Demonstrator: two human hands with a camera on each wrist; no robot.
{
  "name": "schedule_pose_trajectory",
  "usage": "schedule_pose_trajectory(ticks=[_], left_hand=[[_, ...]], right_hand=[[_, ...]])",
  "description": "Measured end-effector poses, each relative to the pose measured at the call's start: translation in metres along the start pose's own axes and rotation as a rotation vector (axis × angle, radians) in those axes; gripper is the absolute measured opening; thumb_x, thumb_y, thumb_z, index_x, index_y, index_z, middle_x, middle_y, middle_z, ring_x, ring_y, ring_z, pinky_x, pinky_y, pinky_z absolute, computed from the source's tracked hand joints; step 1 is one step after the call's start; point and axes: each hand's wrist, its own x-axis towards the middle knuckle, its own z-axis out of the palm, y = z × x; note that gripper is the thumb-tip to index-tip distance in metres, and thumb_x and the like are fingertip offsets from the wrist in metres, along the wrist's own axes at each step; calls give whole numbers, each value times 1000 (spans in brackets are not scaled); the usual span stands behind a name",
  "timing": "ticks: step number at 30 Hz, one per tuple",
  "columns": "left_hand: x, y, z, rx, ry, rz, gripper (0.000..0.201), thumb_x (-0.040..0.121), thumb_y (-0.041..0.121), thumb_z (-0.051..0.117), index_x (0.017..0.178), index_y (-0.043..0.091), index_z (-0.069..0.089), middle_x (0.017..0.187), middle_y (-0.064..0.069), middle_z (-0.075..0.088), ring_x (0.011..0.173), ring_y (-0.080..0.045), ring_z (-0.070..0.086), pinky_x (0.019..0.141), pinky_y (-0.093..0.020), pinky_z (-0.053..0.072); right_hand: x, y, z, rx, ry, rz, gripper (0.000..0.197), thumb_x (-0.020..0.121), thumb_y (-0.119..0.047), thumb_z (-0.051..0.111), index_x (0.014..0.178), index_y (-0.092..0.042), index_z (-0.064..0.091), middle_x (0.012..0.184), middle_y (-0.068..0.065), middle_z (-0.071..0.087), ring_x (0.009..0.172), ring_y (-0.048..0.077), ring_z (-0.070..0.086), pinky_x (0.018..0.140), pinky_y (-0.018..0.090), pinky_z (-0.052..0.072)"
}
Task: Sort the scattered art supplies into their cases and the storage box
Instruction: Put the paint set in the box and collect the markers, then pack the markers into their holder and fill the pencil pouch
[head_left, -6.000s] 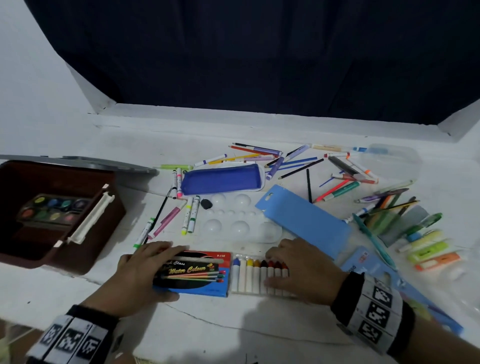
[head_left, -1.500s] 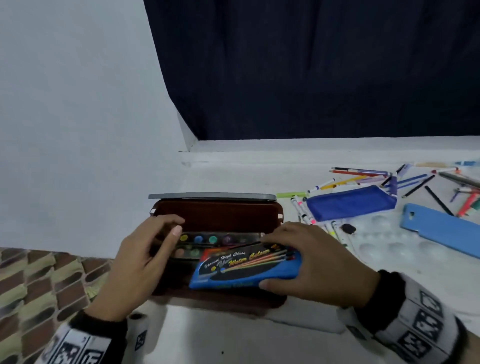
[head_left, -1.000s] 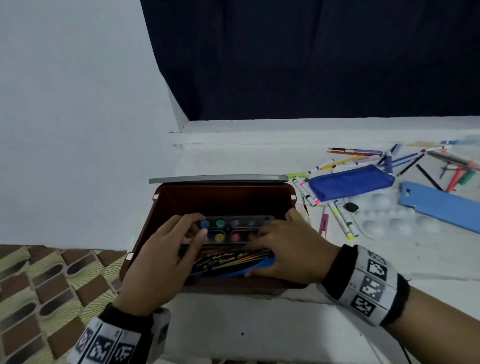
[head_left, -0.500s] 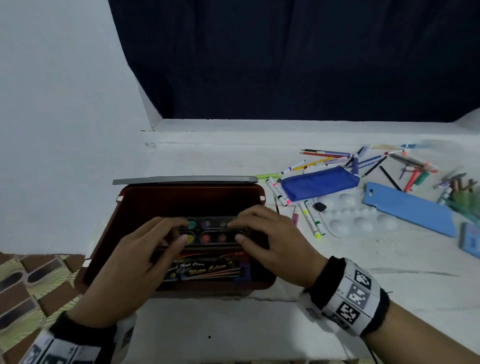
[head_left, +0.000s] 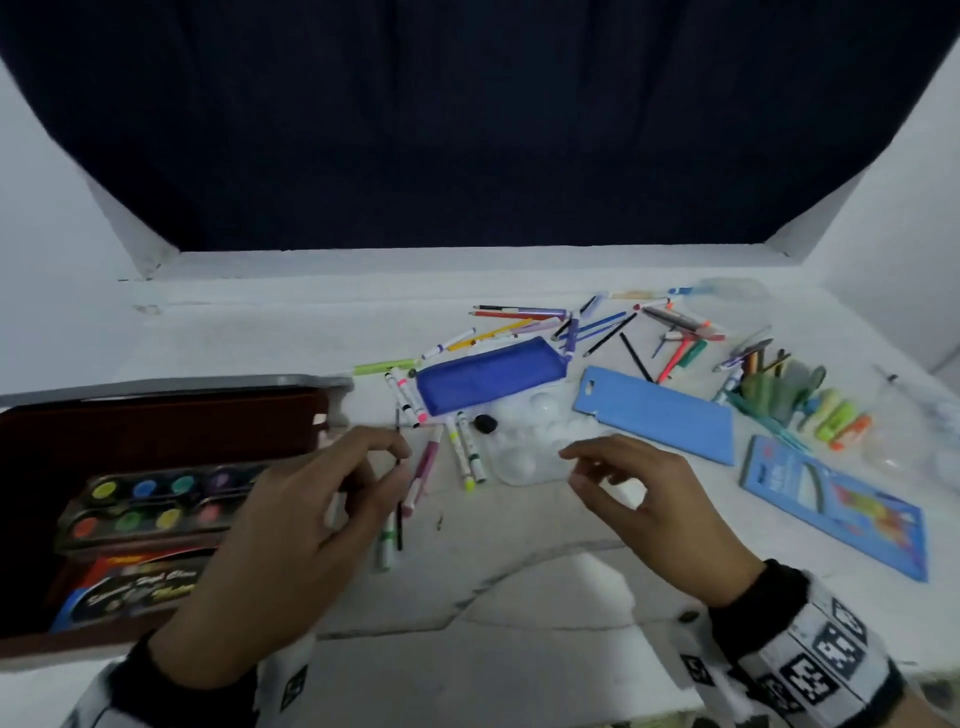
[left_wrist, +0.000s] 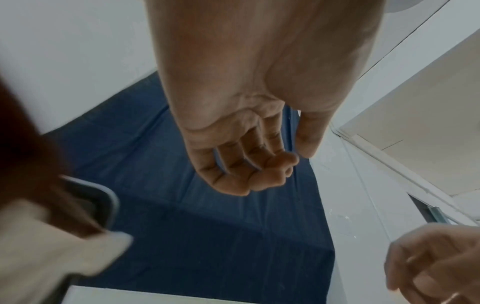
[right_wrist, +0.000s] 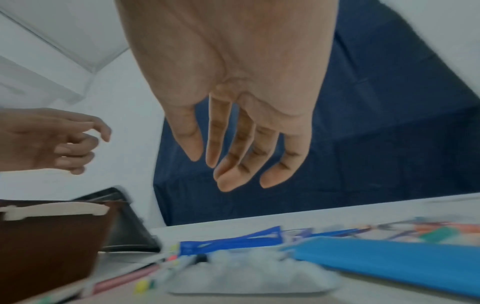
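Note:
The brown storage box (head_left: 156, 426) stands open at the left. Inside it lie a watercolour paint set (head_left: 156, 504) and the blue crayon case (head_left: 130, 587). My left hand (head_left: 384, 462) hovers just right of the box over loose markers (head_left: 423, 467), its fingers loosely curled and empty (left_wrist: 272, 170). Over the white mixing palette (head_left: 530, 452) my right hand (head_left: 582, 467) hangs with relaxed fingers (right_wrist: 226, 164) that hold nothing. Neither hand touches a supply.
A dark blue pouch (head_left: 488, 374) lies behind the palette, a light blue sleeve (head_left: 660, 415) to its right, and a blue package (head_left: 831, 504) further right. Pencils and pens (head_left: 519, 312) are scattered at the back, highlighters (head_left: 831, 421) at the far right. The box's grey lid (head_left: 156, 385) stands behind it.
Both hands have left the box, where the crayon case now lies beside the paint set, and have moved right over the table. The view has swung right.

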Motion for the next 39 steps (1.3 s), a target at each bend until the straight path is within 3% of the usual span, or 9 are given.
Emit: schedule_pose_trajectory(ticks=[6,11,17,22,26,29,34,37,39], left_hand=[[51,33,93,-29,-106,-46,15,95,45,58,107,35,60,78,10,60,77,-11,59,71,-21,46],[110,31,178,55,-275,-42,21,96,45,55,116,37,55,101,16,57,96,-5,55,82,-27,46],[175,28,264,217,-528,-91,44,97,42,56,138,28,46,141,1,47,131,-22,42,107,-48,39],[209,31,297,336,-614,-156,60,93,46,60,145,31,36,155,2,34,142,-24,30,110,-55,29],[233,26,308,398,-759,-126,77,84,38,71,150,31,30,154,3,34,142,-22,30,104,-55,29],[248,26,310,429,-840,-107,85,81,35,75,152,32,26,156,4,32,143,-19,30,105,-53,27],[267,27,318,464,-918,-84,89,73,38,83,147,30,34,143,-2,43,133,-24,42,106,-52,29],[272,31,314,437,-841,-21,77,70,35,85,137,28,46,129,-3,49,121,-22,49,89,-40,28],[272,35,304,397,-750,19,58,77,33,79,129,27,53,123,0,56,118,-18,51,89,-39,27]], right_hand=[[-21,116,-109,-350,-71,197,20,89,-24,70,104,-36,61,93,-9,67,84,6,62,67,15,43],[-29,183,-161,-592,-350,489,58,86,-43,68,138,-25,50,133,2,56,119,21,54,98,30,42],[-23,214,-186,-657,-521,528,88,80,-47,74,152,-23,29,148,-1,40,131,19,43,105,29,40],[-12,219,-186,-668,-548,500,100,70,-51,79,152,-25,27,135,1,45,125,23,43,101,35,43],[-9,218,-187,-656,-519,463,115,64,-50,84,154,-21,19,144,3,37,131,24,40,105,36,41],[-7,222,-186,-602,-484,426,101,65,-40,84,148,-20,29,137,1,36,121,24,49,97,39,47],[4,221,-189,-462,-333,357,44,82,-4,68,124,-15,59,117,4,45,98,23,56,81,30,48],[10,218,-189,-424,-282,336,44,84,5,55,124,-11,63,115,8,57,107,28,58,88,36,50],[13,213,-191,-397,-225,332,46,88,3,51,130,-13,59,122,7,63,111,24,61,88,31,50]])
